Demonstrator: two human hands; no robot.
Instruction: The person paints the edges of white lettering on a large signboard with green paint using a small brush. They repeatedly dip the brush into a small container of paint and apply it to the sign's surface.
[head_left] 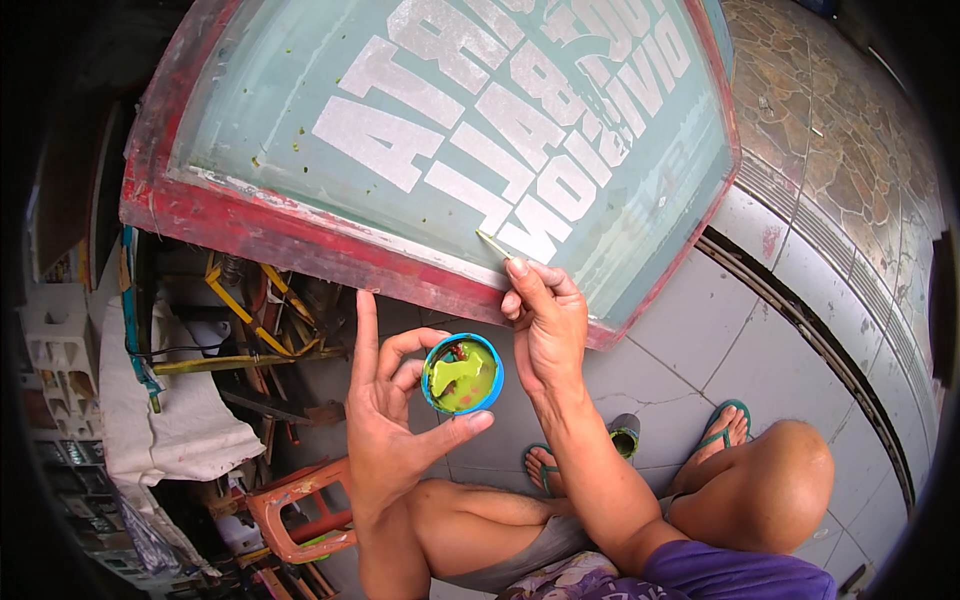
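My left hand (385, 405) holds a small round blue lid (499, 378) between thumb and curled fingers, its index finger stretched out. Thick yellow-green liquid (462, 380) lies in the lid. In a pinch of thumb and fingers, my right hand (550, 315) grips a thin pale stick (492, 243); whether it ends in bristles cannot be made out. The stick's tip is at the screen-printing frame's greenish mesh (400, 215), beside a pale block letter (465, 190). My right hand is over the near edge of the red wooden frame (400, 268).
Green specks dot the mesh at left. Below the frame stand yellow metal bars (235, 310), a white cloth (170, 430) and an orange plastic stool (300, 510). A dark cup (624, 432) stands on the grey tiles between my sandalled feet. A metal floor track (800, 330) curves at right.
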